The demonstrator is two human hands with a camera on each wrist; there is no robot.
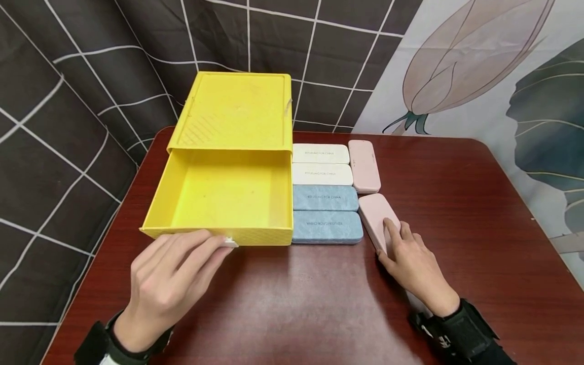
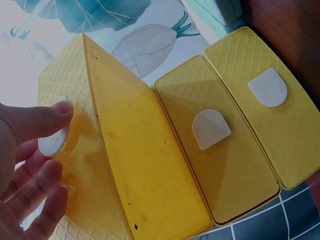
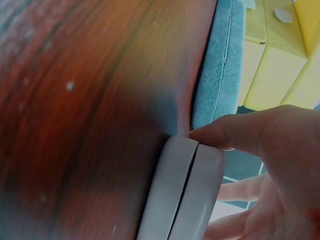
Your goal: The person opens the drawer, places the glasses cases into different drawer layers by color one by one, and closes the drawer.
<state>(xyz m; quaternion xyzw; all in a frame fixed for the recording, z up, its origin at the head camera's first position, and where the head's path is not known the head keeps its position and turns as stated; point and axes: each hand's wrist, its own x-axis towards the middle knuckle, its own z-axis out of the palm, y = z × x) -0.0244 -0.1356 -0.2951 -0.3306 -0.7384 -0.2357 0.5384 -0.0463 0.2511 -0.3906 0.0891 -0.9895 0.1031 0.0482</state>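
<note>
Head view, clock face centred on the picture. The near pink case [image 1: 377,215] is occupying 4 o'clock, on or just above the red-brown surface [image 1: 319,304]; which of these cannot be told. It is showing a smooth, pale, round-cornered lid; in the right wrist view, a dark seam is dividing its halves. Its long axis is running from 11 to 5 o'clock, the far end pointing to 11. The right hand [image 1: 412,261] is gripping it between thumb and fingers. At 9 o'clock, the yellow drawer [image 1: 228,197] is standing open toward 6, its front bearing an embossed lattice. The left hand [image 1: 171,276] is pinching its white tab [image 1: 231,243], the other fingers spreading loosely. Between drawer and case, two blue cases [image 1: 326,227] are pointing 9-to-3.
</note>
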